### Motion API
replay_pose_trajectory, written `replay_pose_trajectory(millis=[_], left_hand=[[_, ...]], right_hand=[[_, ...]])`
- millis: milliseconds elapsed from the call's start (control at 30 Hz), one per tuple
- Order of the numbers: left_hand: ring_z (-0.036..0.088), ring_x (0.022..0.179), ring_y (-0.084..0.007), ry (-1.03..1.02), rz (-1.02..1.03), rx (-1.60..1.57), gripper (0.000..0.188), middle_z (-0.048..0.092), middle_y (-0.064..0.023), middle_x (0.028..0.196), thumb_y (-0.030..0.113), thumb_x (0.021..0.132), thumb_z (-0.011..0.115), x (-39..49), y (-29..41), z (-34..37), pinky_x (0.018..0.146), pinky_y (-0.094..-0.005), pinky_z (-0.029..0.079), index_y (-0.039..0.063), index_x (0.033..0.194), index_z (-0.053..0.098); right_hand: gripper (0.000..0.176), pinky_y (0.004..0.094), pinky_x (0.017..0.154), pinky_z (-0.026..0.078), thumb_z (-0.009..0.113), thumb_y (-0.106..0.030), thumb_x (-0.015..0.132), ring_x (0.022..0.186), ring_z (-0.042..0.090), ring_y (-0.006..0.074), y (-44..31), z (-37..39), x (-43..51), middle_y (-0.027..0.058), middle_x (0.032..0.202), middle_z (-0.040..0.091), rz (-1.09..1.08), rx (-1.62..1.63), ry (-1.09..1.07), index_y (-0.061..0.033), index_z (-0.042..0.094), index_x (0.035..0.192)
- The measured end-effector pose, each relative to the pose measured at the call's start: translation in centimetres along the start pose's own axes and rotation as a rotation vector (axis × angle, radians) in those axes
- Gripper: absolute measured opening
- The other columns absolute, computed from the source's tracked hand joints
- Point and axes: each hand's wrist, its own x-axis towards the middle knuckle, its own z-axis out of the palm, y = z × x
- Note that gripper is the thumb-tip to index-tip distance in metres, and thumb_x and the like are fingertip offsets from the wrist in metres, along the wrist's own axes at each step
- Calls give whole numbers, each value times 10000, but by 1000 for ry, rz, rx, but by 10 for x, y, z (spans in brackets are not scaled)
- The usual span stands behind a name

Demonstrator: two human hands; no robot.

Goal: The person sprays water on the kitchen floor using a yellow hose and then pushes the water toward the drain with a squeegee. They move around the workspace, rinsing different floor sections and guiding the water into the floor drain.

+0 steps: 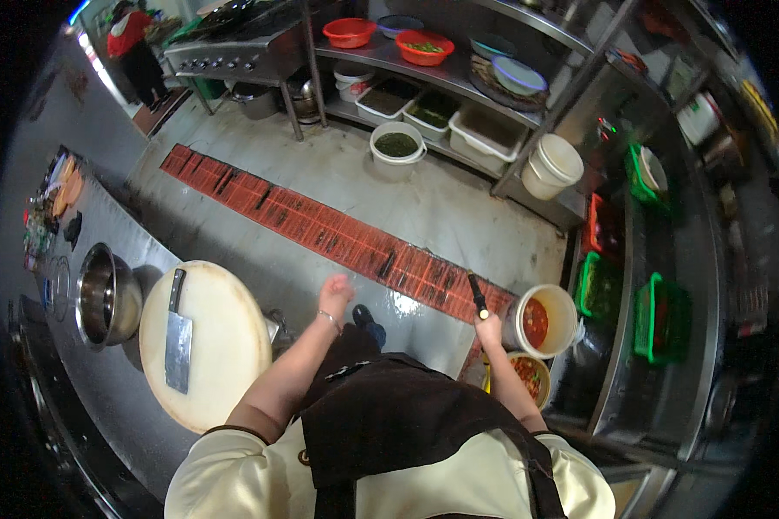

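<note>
My right hand (488,329) is closed around the black handle of a slim tool (476,295), perhaps a knife sharpening steel, pointing away from me over the red slatted floor grating (324,227). My left hand (335,292), with a bracelet at the wrist, hangs over the floor with its fingers curled; nothing shows in it. To the left, a cleaver (179,344) with a dark handle lies flat on a round, pale chopping board (224,324) on the steel counter. Beside my right hand stands a white bucket (552,318) holding a red sauce-like content.
A steel bowl (107,298) stands on the left counter (149,246). A white bucket (396,152) sits on the floor before the shelving (454,78). Green baskets (655,318) fill the right side. Another person (133,48) stands far off at upper left.
</note>
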Motion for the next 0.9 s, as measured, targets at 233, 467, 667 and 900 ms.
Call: replay_pose_trajectory(millis=[233,467,667,900], left_hand=[[493,608,-110,171,-67,-170,264,510,-31,729,-7,726,511,121,41,-4,548,-214,412,55,967,423],[518,638,-135,249,5,-334,129,545,-30,747,87,770,495,196,56,-49,563,-241,418,80,898,495],[520,621,-163,581,63,-172,122,534,-28,735,80,765,465,244,71,-100,557,-287,445,88,877,513],[534,584,-185,861,72,-341,300,555,-99,812,-109,678,517,255,63,-194,469,-278,452,64,921,488]], right_hand=[[385,416,693,441,547,-335,687,804,551,362,-60,33,98,264,779,556,8,-161,-19,37,585,779],[336,410,608,441,533,-301,719,724,558,370,-155,70,186,236,725,565,-298,30,-268,30,572,767],[299,385,584,438,568,-235,669,685,567,353,-267,114,267,219,667,566,-395,-133,-328,42,568,782],[296,357,521,441,556,-236,680,566,571,291,-373,182,343,180,612,560,-531,-227,-486,46,562,768]])
